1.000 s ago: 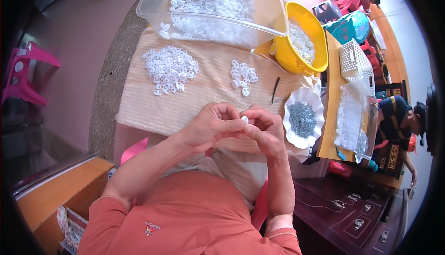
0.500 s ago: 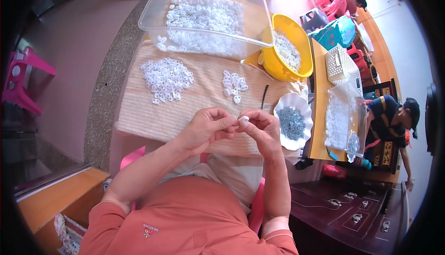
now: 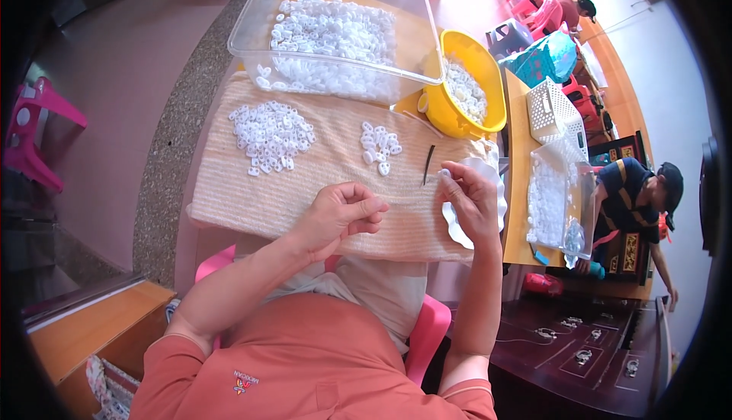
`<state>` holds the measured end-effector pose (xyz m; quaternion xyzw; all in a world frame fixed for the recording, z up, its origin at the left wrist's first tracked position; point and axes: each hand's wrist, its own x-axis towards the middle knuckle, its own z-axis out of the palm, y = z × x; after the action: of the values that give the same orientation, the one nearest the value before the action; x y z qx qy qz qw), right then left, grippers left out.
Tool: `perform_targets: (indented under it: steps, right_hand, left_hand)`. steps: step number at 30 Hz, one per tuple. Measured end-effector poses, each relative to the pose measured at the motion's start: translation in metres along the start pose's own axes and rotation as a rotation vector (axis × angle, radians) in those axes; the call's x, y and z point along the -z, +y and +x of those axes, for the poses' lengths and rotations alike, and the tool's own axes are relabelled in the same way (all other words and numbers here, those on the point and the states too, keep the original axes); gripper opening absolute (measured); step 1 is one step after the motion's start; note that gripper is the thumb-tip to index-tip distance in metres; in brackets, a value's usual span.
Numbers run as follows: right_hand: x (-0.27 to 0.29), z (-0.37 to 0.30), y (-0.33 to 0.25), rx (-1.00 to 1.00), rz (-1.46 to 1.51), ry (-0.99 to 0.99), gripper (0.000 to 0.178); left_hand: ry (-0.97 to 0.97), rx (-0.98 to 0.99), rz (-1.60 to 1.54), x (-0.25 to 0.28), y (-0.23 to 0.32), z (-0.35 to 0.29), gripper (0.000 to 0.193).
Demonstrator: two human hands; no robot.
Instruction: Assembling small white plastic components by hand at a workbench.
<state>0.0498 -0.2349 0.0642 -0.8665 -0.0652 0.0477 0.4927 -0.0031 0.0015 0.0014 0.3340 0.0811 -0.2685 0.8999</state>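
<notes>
Nearest, the left hand [image 3: 339, 218] rests on the woven mat [image 3: 229, 199], its fingers curled in with the thumb pressed to the forefinger; whether a piece lies between them cannot be told. Just to its right, the right hand [image 3: 469, 199] hovers over the scalloped white dish [image 3: 496, 183] and covers most of it, its fingertips pinching a small white piece [image 3: 444, 173]. Beyond the hands a thin dark tool [image 3: 428, 164] lies on the mat beside a small cluster of white pieces [image 3: 380, 145], with a larger heap [image 3: 271, 134] further left. Farther on stand a clear plastic tub [image 3: 335, 35] of white pieces and a yellow bowl [image 3: 465, 88]. At far right, another person [image 3: 637, 199] sits at a side table.
</notes>
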Motion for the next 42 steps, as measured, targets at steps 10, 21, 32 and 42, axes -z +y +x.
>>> perform_targets:
  steps: [10, 21, 32, 42]
  right_hand:
    - [-0.006, -0.003, 0.008, 0.001, -0.113, -0.042, 0.024]
    - [0.032, 0.024, 0.034, 0.230, -0.191, 0.005, 0.017]
    - [0.006, 0.031, 0.004, 0.137, -0.260, 0.088, 0.023]
    - [-0.038, 0.029, -0.002, 0.227, -0.477, -0.024, 0.021]
  left_hand:
    - [0.045, -0.004, 0.002, 0.002, 0.000, 0.001, 0.007]
    - [0.056, 0.009, 0.017, -0.001, -0.002, 0.000, 0.006]
    - [0.066, 0.000, 0.030, 0.001, 0.000, 0.000, 0.007]
    - [0.121, 0.015, 0.027, -0.003, -0.001, -0.001, 0.009]
